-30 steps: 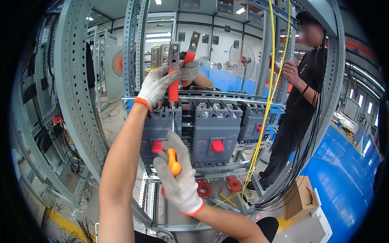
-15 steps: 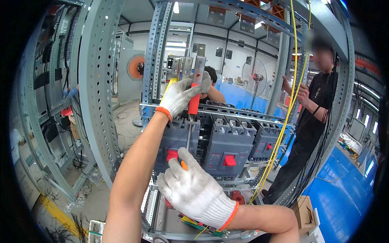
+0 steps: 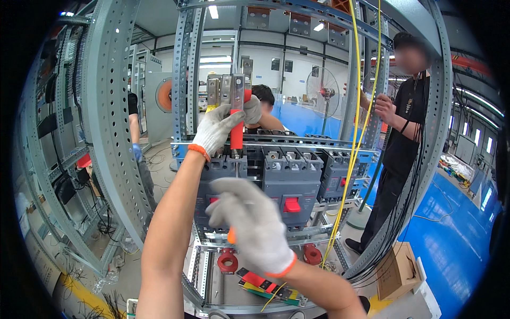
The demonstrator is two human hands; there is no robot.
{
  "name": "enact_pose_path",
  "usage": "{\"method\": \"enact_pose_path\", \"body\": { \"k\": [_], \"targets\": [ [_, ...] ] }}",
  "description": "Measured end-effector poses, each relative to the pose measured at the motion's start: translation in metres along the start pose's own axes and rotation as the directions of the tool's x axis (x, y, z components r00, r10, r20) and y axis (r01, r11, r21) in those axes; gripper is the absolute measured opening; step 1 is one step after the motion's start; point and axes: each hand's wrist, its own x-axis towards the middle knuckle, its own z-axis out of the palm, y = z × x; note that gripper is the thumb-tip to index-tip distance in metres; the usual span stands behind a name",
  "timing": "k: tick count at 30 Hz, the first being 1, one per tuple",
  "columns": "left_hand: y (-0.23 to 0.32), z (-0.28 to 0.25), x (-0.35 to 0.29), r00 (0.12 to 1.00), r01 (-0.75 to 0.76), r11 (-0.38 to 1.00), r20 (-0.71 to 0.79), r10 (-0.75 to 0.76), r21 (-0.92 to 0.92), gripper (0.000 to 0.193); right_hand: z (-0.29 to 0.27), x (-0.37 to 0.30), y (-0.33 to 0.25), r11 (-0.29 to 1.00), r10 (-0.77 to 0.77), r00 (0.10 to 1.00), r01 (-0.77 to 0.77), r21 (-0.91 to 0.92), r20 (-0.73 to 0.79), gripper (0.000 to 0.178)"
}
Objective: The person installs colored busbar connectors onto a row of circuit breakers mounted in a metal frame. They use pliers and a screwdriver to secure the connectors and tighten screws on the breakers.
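Observation:
My left hand [image 3: 215, 129], in a white glove with an orange cuff, is closed around a flat metal busbar with a red sleeve [image 3: 237, 130]. The bar stands upright above a terminal of the left grey circuit breaker [image 3: 210, 175]. Smeared by motion, my gloved right hand [image 3: 252, 223] is in front of that breaker. An orange screwdriver handle [image 3: 231, 235] shows under its fingers, and the thin shaft [image 3: 237, 169] rises to the terminal below the red sleeve. Behind the bar a co-worker's gloved hand [image 3: 253, 110] touches its far side.
More breakers [image 3: 292, 186] with red levers sit to the right. Yellow wires [image 3: 355, 154] hang across the metal frame [image 3: 180, 80]. Red rings [image 3: 227, 261] and coloured bars [image 3: 268, 284] lie low. A person [image 3: 406, 122] stands at right; a cardboard box [image 3: 396, 274] is on the floor.
The whole view has shifted, with the scene sitting further left. My right hand has turned and blurred over the screwdriver handle. My left hand keeps its hold on the busbar.

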Motion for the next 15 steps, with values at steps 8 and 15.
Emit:
{"method": "enact_pose_path", "body": {
  "k": [8, 15],
  "targets": [
    [0.009, 0.001, 0.0, 1.0, -0.001, 0.999, -0.005, 0.001, 0.046, 0.055, -0.024, -0.047, 0.043, 0.945, 0.133, 0.959, -0.047, 0.322, -0.249, 0.04],
    [0.021, 0.003, -0.012, 0.999, -0.025, 0.998, -0.02, 0.026, 0.058, 0.055, -0.019, -0.028, 0.023, 0.213, -0.542, 0.704, 0.644, -0.735, 0.459, 0.056]
  ]
}}
